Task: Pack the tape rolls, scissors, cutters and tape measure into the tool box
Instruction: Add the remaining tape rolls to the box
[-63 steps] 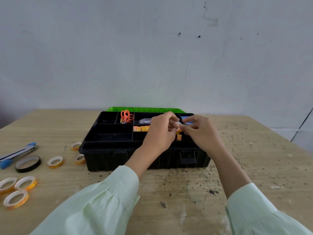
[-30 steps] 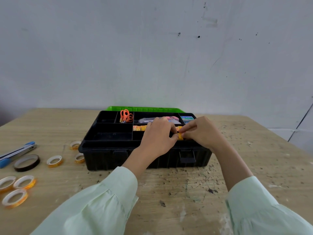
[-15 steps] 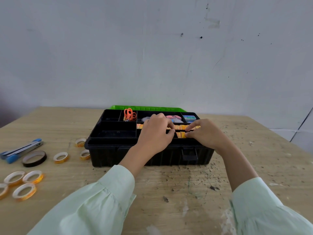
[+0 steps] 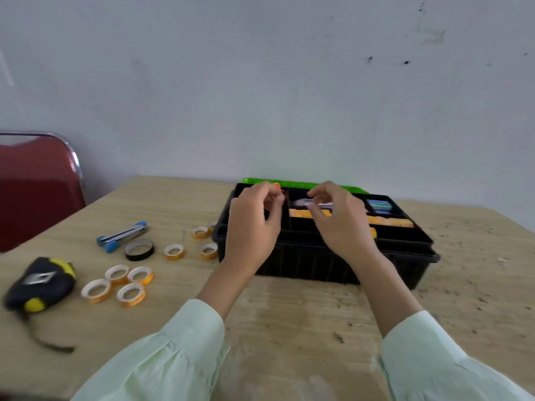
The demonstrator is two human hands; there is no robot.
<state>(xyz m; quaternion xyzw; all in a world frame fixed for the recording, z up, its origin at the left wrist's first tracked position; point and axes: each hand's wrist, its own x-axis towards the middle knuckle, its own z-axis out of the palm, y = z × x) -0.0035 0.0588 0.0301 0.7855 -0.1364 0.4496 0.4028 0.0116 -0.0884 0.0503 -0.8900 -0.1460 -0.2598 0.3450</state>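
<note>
The black tool box (image 4: 318, 264) stands open on the wooden table, its green lid (image 4: 292, 184) behind it. Inside lie a row of orange tape rolls (image 4: 389, 222), a pale cutter (image 4: 301, 202) and orange scissors (image 4: 277, 185), mostly hidden by my fingers. My left hand (image 4: 254, 227) and my right hand (image 4: 340, 227) hover over the box with loosely curled fingers, holding nothing. Left of the box on the table are several small orange tape rolls (image 4: 124, 282), a black tape roll (image 4: 139, 249), a blue-handled cutter (image 4: 123, 234) and a black and yellow tape measure (image 4: 40, 282).
A red chair (image 4: 37, 186) with a chrome frame stands at the table's left edge. A small blue item (image 4: 379, 204) sits in the box's back right compartment. A white wall runs right behind the table.
Both hands have let go of the tape roll and lifted off the row toward the box's back. The view has swung left, bringing the tape measure and chair into sight.
</note>
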